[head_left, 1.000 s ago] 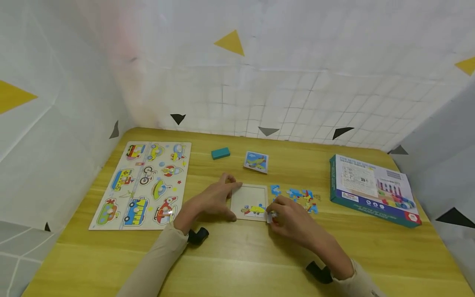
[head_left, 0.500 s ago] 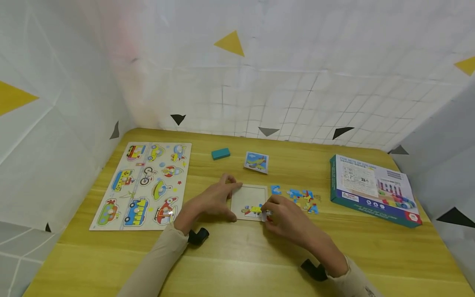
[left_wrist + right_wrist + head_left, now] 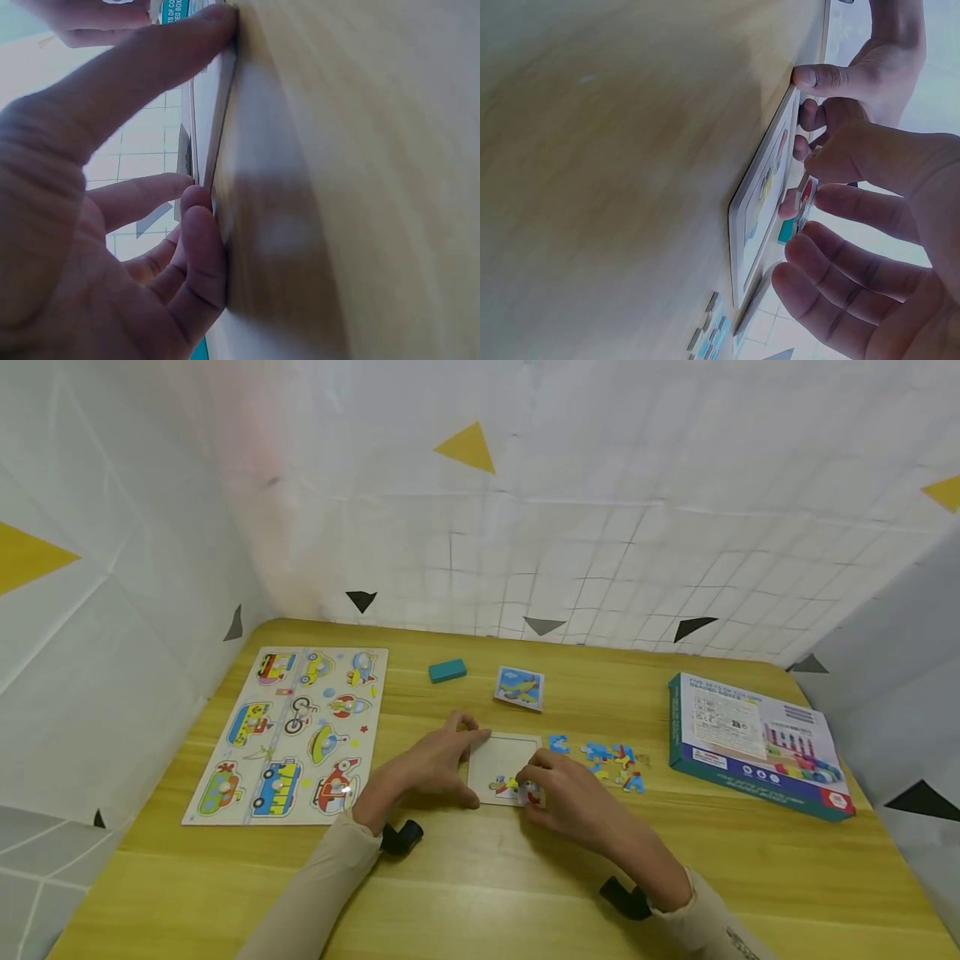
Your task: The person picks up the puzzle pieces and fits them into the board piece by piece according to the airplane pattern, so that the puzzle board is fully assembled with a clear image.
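A small square wooden puzzle tray (image 3: 501,757) lies on the table in the head view, with yellow and red pieces (image 3: 503,786) along its near side. My left hand (image 3: 437,766) grips the tray's left side, thumb at the near corner and fingers at the far one. Over the tray's near right corner, my right hand (image 3: 572,797) pinches a jigsaw piece (image 3: 805,196) with some red on it between thumb and fingers. In the right wrist view this piece is tilted and apart from the tray's surface. Several loose jigsaw pieces (image 3: 600,758), blue, yellow and red, lie right of the tray.
Behind the tray stands an airplane picture card (image 3: 519,687), with a teal block (image 3: 447,671) to its left. A large vehicle puzzle board (image 3: 288,735) covers the table's left part. On the right lies a toy box (image 3: 757,743). White sheeting (image 3: 585,543) encloses the table.
My right hand has slid left with the jigsaw piece, from the tray's right edge to above its near right part. The left hand and tray have stayed in place.
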`<state>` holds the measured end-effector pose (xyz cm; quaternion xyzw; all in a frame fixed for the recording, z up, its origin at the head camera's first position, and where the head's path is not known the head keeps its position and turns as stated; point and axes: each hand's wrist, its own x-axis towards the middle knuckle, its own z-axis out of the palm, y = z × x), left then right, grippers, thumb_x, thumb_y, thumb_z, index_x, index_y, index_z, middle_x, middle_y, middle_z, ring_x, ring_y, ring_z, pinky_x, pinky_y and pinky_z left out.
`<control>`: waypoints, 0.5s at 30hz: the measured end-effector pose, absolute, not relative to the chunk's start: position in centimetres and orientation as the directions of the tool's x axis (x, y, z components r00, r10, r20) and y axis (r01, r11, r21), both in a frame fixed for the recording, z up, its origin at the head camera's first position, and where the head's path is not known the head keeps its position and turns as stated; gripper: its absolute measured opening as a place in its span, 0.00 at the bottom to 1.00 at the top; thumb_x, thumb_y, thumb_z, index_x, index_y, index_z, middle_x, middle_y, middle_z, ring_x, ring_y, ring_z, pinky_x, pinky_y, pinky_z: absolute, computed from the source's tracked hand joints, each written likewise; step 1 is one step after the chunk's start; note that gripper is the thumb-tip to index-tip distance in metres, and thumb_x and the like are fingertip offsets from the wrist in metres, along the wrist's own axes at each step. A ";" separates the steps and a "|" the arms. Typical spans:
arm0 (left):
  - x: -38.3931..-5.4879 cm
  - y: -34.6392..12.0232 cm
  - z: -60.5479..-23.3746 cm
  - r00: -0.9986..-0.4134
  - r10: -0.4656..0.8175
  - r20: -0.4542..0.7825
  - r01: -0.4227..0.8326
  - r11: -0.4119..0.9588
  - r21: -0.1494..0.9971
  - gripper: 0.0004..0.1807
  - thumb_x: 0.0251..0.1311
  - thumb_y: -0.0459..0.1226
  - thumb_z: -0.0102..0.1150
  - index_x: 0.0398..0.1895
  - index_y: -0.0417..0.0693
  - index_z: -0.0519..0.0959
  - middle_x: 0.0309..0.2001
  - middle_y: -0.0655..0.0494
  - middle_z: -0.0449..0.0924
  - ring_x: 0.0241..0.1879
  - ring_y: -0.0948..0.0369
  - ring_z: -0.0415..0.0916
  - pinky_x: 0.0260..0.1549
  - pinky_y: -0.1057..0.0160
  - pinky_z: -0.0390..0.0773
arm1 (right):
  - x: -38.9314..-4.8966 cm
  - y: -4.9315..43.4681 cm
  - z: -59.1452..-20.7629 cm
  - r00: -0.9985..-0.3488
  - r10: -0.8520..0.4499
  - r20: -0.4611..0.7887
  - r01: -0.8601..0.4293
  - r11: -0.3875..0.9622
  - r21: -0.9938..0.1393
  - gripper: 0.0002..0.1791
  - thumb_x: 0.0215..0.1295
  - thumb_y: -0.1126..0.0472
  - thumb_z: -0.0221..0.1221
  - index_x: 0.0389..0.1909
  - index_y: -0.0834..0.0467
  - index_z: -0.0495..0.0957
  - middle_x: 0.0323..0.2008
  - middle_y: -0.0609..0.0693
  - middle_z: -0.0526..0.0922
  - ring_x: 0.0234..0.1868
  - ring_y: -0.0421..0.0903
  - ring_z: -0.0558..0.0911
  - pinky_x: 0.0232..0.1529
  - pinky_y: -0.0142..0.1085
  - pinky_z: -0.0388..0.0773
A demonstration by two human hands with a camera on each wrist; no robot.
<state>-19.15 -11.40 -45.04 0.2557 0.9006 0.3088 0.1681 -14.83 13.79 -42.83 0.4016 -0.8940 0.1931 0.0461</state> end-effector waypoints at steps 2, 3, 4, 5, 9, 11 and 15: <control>-19.1 -11.4 -45.0 -0.812 0.565 -0.147 0.356 0.678 0.643 0.57 0.40 0.46 0.83 0.76 0.50 0.63 0.64 0.55 0.55 0.43 0.61 0.69 0.40 0.63 0.73 | -14.9 13.7 -42.8 -0.670 -0.703 0.239 -0.739 0.598 -0.310 0.14 0.50 0.63 0.74 0.39 0.58 0.86 0.39 0.48 0.79 0.37 0.41 0.77 0.36 0.36 0.76; -19.1 -11.4 -45.0 -0.811 0.565 -0.148 0.355 0.678 0.643 0.57 0.40 0.46 0.83 0.76 0.50 0.62 0.64 0.55 0.55 0.44 0.61 0.69 0.40 0.63 0.73 | -14.9 13.6 -42.8 -0.668 -0.704 0.240 -0.740 0.596 -0.311 0.14 0.50 0.63 0.74 0.39 0.58 0.86 0.39 0.48 0.79 0.37 0.41 0.77 0.36 0.36 0.76; -19.1 -11.3 -45.0 -0.811 0.566 -0.150 0.355 0.679 0.642 0.57 0.40 0.46 0.82 0.76 0.50 0.62 0.64 0.55 0.55 0.44 0.61 0.69 0.40 0.63 0.74 | -14.9 13.6 -42.9 -0.666 -0.706 0.240 -0.742 0.593 -0.313 0.14 0.51 0.63 0.74 0.39 0.58 0.86 0.39 0.48 0.78 0.37 0.41 0.76 0.36 0.36 0.76; -19.1 -11.3 -44.9 -0.810 0.566 -0.152 0.356 0.681 0.640 0.57 0.40 0.46 0.82 0.76 0.50 0.62 0.64 0.56 0.54 0.44 0.61 0.69 0.40 0.63 0.74 | -14.9 13.5 -42.9 -0.663 -0.708 0.242 -0.744 0.590 -0.313 0.14 0.51 0.63 0.74 0.39 0.58 0.86 0.39 0.47 0.78 0.37 0.41 0.76 0.35 0.35 0.76; -19.1 -11.3 -44.9 -0.806 0.571 -0.153 0.363 0.682 0.635 0.58 0.40 0.46 0.82 0.77 0.49 0.61 0.65 0.55 0.54 0.45 0.61 0.70 0.41 0.64 0.74 | -14.9 13.3 -42.9 -0.650 -0.714 0.260 -0.757 0.575 -0.310 0.14 0.50 0.63 0.75 0.39 0.57 0.86 0.39 0.47 0.79 0.38 0.42 0.77 0.35 0.36 0.76; -19.1 -11.3 -44.9 -0.804 0.576 -0.152 0.370 0.683 0.630 0.58 0.40 0.46 0.82 0.77 0.48 0.61 0.65 0.55 0.54 0.45 0.61 0.70 0.42 0.64 0.74 | -15.0 13.2 -43.0 -0.643 -0.717 0.268 -0.763 0.570 -0.305 0.14 0.50 0.63 0.75 0.39 0.57 0.86 0.38 0.47 0.79 0.38 0.42 0.78 0.35 0.37 0.77; -19.0 -11.3 -45.0 -0.801 0.579 -0.150 0.375 0.681 0.629 0.57 0.41 0.46 0.81 0.77 0.47 0.61 0.64 0.55 0.54 0.45 0.62 0.70 0.42 0.64 0.74 | -15.1 12.9 -43.1 -0.640 -0.719 0.270 -0.765 0.566 -0.307 0.14 0.50 0.64 0.75 0.39 0.57 0.86 0.39 0.47 0.79 0.38 0.42 0.78 0.36 0.37 0.77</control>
